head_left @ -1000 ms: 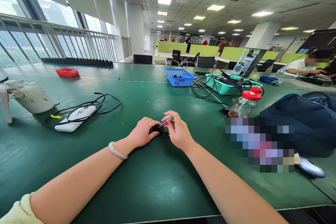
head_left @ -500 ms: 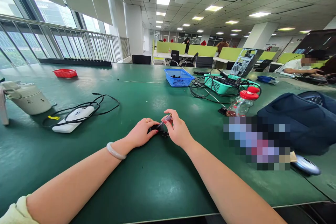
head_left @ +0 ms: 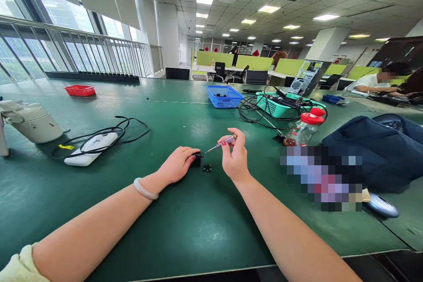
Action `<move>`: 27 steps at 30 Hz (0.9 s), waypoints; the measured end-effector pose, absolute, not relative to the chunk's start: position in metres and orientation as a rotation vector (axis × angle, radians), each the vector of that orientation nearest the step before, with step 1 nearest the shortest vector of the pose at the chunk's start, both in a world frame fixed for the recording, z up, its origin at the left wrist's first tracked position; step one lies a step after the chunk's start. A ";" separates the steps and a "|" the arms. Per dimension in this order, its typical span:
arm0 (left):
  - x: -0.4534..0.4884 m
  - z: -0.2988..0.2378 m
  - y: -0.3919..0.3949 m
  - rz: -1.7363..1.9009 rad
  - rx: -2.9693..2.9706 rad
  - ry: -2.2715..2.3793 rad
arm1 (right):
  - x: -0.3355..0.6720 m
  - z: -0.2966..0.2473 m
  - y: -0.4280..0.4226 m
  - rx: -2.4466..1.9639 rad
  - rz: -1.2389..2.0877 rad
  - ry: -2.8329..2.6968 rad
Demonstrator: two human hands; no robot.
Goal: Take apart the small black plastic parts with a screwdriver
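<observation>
I see the left hand (head_left: 178, 165) resting on the green table (head_left: 198, 229) at the centre of the frame. Its fingertips are closed on a small black part (head_left: 197, 159). The part is a compact, dark, matte block sitting on the table surface; finer detail is too small to tell.

The right hand (head_left: 235, 158) is raised just to the right of the part and pinches a slim screwdriver (head_left: 220, 143) between thumb and fingers. The screwdriver has a thin metal shaft and a pinkish handle with a gold-coloured end. It tilts down toward the left, and its tip reaches the black part; I cannot tell whether it makes contact.

A loose black piece (head_left: 207, 168) lies on the table just below the shaft, between the two hands, touching neither.

At mid left lies a white power bank (head_left: 90, 149) with a black cable. A blue basket (head_left: 225, 96) stands at upper centre.
</observation>
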State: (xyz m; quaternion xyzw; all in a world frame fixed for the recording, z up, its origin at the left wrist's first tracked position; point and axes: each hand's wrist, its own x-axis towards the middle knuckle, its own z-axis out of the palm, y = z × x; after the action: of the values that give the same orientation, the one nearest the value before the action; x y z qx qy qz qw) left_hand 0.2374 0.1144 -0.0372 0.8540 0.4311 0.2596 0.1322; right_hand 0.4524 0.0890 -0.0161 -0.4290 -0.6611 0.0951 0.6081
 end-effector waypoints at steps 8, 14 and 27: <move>0.232 -0.041 0.116 0.683 2.411 1.669 | 0.450 -0.021 0.091 -1.060 0.362 -1.632; 0.233 -0.039 0.107 0.531 2.499 1.770 | 0.446 -0.019 0.089 -1.062 0.426 -1.686; 0.241 -0.037 0.099 0.545 2.543 1.218 | 0.460 -0.012 0.090 -1.149 0.220 -1.501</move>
State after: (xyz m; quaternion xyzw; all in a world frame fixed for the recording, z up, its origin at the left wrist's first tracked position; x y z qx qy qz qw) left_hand 0.2411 0.0995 -0.0372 0.8774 0.4204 0.1880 0.1346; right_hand 0.4605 0.0904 -0.0120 -0.4915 -0.6423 0.0943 0.5805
